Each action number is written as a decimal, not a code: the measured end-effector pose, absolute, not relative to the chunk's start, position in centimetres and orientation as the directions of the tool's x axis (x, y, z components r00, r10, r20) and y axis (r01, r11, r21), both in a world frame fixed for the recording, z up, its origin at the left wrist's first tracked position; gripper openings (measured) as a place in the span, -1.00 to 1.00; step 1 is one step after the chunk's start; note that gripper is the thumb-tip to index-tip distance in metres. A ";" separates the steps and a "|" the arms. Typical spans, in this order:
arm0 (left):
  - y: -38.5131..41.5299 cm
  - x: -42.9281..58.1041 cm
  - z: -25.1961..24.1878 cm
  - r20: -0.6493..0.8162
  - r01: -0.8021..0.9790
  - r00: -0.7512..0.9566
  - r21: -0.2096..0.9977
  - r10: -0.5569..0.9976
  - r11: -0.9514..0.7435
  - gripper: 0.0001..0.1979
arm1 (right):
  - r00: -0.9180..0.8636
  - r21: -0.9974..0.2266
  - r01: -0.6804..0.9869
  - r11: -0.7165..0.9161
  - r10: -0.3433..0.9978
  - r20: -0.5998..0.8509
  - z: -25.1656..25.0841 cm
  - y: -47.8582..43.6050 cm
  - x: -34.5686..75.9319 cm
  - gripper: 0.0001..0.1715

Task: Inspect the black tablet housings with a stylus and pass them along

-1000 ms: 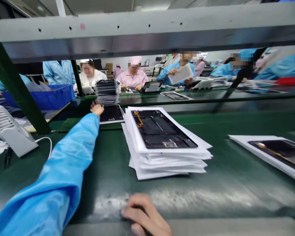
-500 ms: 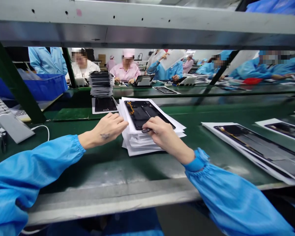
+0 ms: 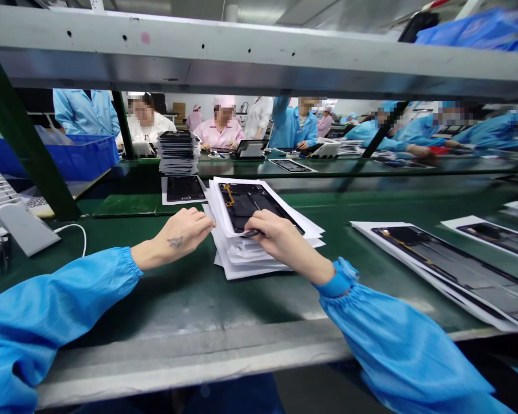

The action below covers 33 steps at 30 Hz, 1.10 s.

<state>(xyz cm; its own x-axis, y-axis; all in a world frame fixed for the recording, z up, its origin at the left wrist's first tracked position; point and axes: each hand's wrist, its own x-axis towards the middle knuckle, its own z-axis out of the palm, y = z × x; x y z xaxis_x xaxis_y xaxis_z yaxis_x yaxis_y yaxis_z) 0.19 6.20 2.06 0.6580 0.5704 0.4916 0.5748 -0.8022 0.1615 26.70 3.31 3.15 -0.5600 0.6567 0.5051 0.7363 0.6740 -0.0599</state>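
Your right hand (image 3: pixel 280 238) pinches a small dark object (image 3: pixel 254 233), too hidden to identify, at the near edge of a flat black rectangular panel (image 3: pixel 246 201) with an orange strip at its far left corner. That panel lies on a thick, uneven stack of white paper sheets (image 3: pixel 250 264). Your left hand (image 3: pixel 176 237) has its fingers bent together at the stack's left edge; whether they grip paper, I cannot tell. All this is over a smooth green worktop (image 3: pixel 164 305). Well to the right, a large dark panel (image 3: pixel 440 259) lies on white sheets; far left stands a blue plastic bin (image 3: pixel 77 158).
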 end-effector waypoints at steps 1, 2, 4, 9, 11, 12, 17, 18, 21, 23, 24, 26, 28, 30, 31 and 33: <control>6.2 0.3 2.2 0.486 0.566 0.639 0.227 0.596 -0.792 -0.70 | -0.560 -0.064 0.735 0.675 0.659 0.502 3.2 3.5 26.8 -0.79; 6.1 0.4 2.3 0.475 0.555 0.621 0.295 0.623 -0.778 -0.70 | -0.563 -0.066 0.734 0.675 0.661 0.497 3.2 3.7 26.8 -0.82; 6.1 0.7 2.6 0.442 0.527 0.592 0.420 0.674 -0.739 -0.68 | -0.572 -0.057 0.736 0.675 0.664 0.481 3.3 3.9 26.8 -0.84; 6.2 1.1 2.7 0.369 0.475 0.551 0.599 0.749 -0.644 -0.67 | -0.589 0.050 0.762 0.645 0.660 0.466 3.3 3.2 26.0 -0.86; 6.1 1.3 2.6 0.359 0.457 0.543 0.632 0.759 -0.626 -0.68 | -0.597 0.108 0.770 0.629 0.649 0.471 3.3 2.9 25.5 -0.80; 6.1 1.3 2.5 0.358 0.448 0.539 0.645 0.762 -0.619 -0.68 | -0.601 0.135 0.771 0.622 0.643 0.474 3.2 2.8 25.3 -0.75; 6.8 1.3 2.2 0.358 0.411 0.515 0.694 0.779 -0.591 -0.69 | -0.609 0.210 0.776 0.595 0.620 0.495 3.1 3.1 25.2 -0.68; 7.0 1.3 2.1 0.356 0.405 0.514 0.701 0.780 -0.587 -0.69 | -0.616 0.222 0.772 0.596 0.614 0.494 3.0 3.2 25.3 -0.72; 7.4 1.1 2.0 0.349 0.395 0.509 0.717 0.787 -0.574 -0.71 | -0.641 0.266 0.755 0.599 0.593 0.487 2.9 3.2 25.1 -0.89; 7.4 1.1 2.0 0.344 0.389 0.505 0.727 0.792 -0.565 -0.72 | -0.647 0.291 0.753 0.590 0.583 0.492 2.9 3.1 24.9 -0.90; 7.3 1.0 2.0 0.342 0.385 0.504 0.733 0.793 -0.561 -0.72 | -0.646 0.300 0.754 0.584 0.579 0.497 2.9 3.0 24.8 -0.90; 7.1 1.1 2.0 0.340 0.371 0.505 0.745 0.793 -0.555 -0.74 | -0.646 0.308 0.754 0.580 0.570 0.509 2.9 2.9 24.5 -0.84; 7.0 1.1 2.1 0.338 0.350 0.502 0.763 0.796 -0.544 -0.77 | -0.647 0.305 0.750 0.587 0.556 0.521 2.8 2.8 24.5 -0.75; 7.2 1.3 2.1 0.324 0.329 0.486 0.793 0.811 -0.514 -0.79 | -0.647 0.293 0.744 0.600 0.540 0.538 2.7 2.7 24.6 -0.69; 7.3 1.4 2.1 0.307 0.318 0.477 0.814 0.824 -0.487 -0.80 | -0.645 0.283 0.742 0.608 0.532 0.549 2.6 2.7 24.7 -0.66; 7.9 1.8 2.2 0.243 0.293 0.464 0.865 0.852 -0.407 -0.77 | -0.629 0.252 0.743 0.621 0.518 0.580 2.7 2.7 25.1 -0.62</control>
<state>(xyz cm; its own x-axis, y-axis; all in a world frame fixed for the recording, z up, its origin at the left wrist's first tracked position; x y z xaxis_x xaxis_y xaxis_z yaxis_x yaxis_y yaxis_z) 1.76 7.87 2.24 0.4641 0.8517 0.2432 0.2927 -0.4066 0.8654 25.06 2.71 2.65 -0.6292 0.5176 0.5798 0.7426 0.6206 0.2519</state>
